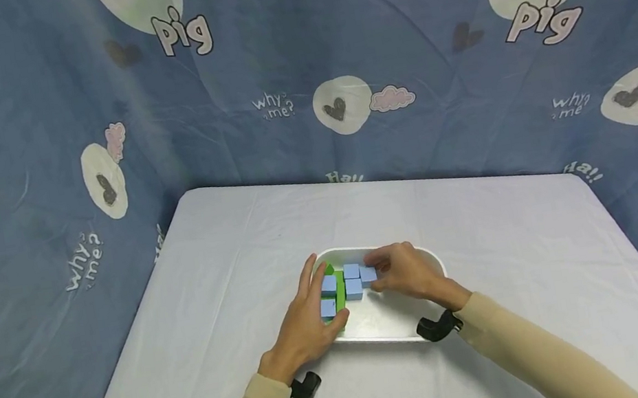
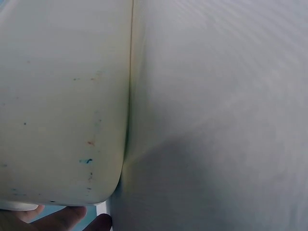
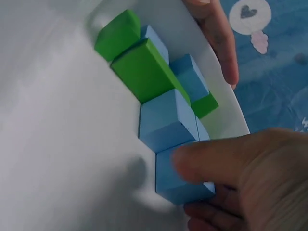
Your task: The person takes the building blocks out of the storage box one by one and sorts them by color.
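A white tray (image 1: 388, 319) holds several light-blue cubes (image 1: 353, 289) and green blocks, among them a long green block (image 1: 340, 290). My right hand (image 1: 403, 270) pinches a light-blue cube (image 3: 178, 175) between thumb and fingers, and that cube touches the neighbouring blue cube (image 3: 161, 120). At the tray's left end my left hand (image 1: 306, 326) rests with fingers and thumb spread and extended, partly covering the blocks there. In the left wrist view, the fingertips (image 2: 60, 219) show at the bottom edge, beside the tray wall (image 2: 57, 115).
The tray stands on a table covered with a white cloth (image 1: 231, 275). Behind and to the left hangs a blue printed curtain (image 1: 245, 50). Dark wrist-worn devices, such as the one at the right wrist (image 1: 437, 327), sit close to the tray's front edge.
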`<state>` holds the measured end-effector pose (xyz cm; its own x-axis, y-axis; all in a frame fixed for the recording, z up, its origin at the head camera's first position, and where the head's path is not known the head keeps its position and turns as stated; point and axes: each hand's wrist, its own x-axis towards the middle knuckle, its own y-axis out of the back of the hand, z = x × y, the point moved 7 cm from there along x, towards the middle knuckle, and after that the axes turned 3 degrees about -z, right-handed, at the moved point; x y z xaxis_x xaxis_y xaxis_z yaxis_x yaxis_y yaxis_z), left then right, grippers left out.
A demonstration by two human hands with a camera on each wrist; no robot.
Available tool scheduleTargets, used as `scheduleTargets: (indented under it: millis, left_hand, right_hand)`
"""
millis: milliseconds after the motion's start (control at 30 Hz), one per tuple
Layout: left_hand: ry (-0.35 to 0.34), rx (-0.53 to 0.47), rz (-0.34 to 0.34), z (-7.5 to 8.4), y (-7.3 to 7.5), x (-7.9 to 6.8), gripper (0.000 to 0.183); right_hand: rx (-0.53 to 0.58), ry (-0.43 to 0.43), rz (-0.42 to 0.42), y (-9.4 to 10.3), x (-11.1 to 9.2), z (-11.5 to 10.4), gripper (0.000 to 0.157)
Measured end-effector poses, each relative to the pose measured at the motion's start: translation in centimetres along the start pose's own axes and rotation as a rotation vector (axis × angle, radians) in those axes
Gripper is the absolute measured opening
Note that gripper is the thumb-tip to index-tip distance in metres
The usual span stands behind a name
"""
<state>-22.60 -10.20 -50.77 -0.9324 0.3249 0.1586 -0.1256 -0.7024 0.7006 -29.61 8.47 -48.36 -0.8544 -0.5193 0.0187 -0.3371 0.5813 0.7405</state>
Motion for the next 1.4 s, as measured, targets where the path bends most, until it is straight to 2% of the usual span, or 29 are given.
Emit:
scheduleTargets:
  millis: [300,567,767,900,1000,1200,1400]
  left_hand:
    - [-0.023,-0.017,-0.003,0.8,-0.4,0.2,0.089]
    - [0.008,-0.102,0.002,0.9,-0.3,0.1,0.088]
    - [0.023,-0.109,0.030,1.1,0.1,0.1,0.082]
    - [0.025,-0.098,0.037,1.1,0.4,0.2,0.082]
    - [0.026,-0.095,0.027,1.2,0.4,0.2,0.082]
    - [0.034,-0.080,0.035,0.9,0.9,-0.1,0.084]
    - [0.037,-0.068,0.028,0.8,1.3,-0.3,0.086]
  right_hand:
    - [-0.073,0.020,-0.039,-0.2,-0.9,0.0,0.041]
    - [-0.048,0.044,-0.143,0.0,-1.2,-0.1,0.032]
    - [0.036,-0.014,-0.157,1.7,-1.5,-0.4,0.032]
    - [0.100,-0.027,-0.089,4.0,-1.9,-0.7,0.031]
    - [0.113,-0.050,-0.008,5.9,-2.4,0.1,0.030]
    - [0.155,-0.129,0.105,9.1,-3.5,2.6,0.031]
    - [0.140,-0.185,0.175,10.8,-4.7,5.4,0.033]
